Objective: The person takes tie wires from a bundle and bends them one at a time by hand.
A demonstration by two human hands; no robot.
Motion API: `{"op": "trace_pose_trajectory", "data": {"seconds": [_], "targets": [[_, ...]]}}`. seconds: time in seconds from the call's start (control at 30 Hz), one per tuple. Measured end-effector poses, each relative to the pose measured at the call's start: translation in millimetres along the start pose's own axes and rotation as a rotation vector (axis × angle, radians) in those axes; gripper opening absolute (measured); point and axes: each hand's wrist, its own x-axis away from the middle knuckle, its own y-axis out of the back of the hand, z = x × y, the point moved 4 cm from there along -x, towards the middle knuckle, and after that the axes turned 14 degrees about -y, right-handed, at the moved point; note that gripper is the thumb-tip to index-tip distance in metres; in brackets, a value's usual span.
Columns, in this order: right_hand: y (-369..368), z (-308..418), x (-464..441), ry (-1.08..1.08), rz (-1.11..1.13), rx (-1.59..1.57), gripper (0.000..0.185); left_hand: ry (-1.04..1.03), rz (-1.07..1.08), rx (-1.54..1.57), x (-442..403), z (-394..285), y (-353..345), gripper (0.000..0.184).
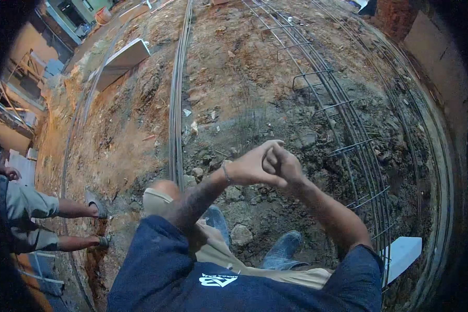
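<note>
Both my hands are raised in front of my chest and touch each other, fingertips meeting. My left hand (254,167), with a bracelet at the wrist, comes in from the left side of the view, and my right hand (287,165) from the right side. Their fingers curve round a small gap. No object shows between them. Below the hands lies dark, muddy ground (244,117). To their right runs a long rebar cage (348,125) with square ties, and to their left a bundle of straight steel bars (177,104).
A person in light shorts (36,203) stands at the left. A pale block (404,255) lies at the lower right, and a board-like block (125,58) at the upper left. A rock (241,235) sits between my boots. More long bars run along the right edge.
</note>
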Motion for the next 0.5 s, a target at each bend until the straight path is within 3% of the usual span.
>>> {"op": "trace_pose_trajectory", "data": {"seconds": [0.07,0.13,0.2,0.27,0.33,0.37,0.4,0.43,0.5], "targets": [[-8,9,6,0.013,0.066,-0.072,0.038,0.028,-0.098,0.182,4,15,-11,0.082],[-3,11,6,0.005,-0.100,0.059,0.038,0.106,-0.087,0.117,3,30,-11,0.074],[9,10,5,-0.016,0.001,0.112,0.037,0.187,-0.091,0.041,3,38,-12,0.067],[18,10,1,0.015,-0.287,0.514,0.033,0.207,-0.084,0.096,0,36,-8,0.055],[39,10,-5,0.179,-0.171,0.862,0.033,0.039,-0.140,0.024,2,67,-10,0.050],[-29,36,37,0.292,-0.175,0.896,0.032,-0.028,-0.169,0.165,-3,37,-8,0.049],[-7,31,20,0.110,-0.131,0.693,0.032,-0.243,-0.189,-0.109,-6,44,-9,0.049],[-4,31,16,0.161,-0.152,0.739,0.033,-0.188,-0.173,-0.032,-7,34,-8,0.050],[0,30,20,0.102,-0.331,0.745,0.032,-0.294,-0.253,-0.254,-5,25,-9,0.058]]}}
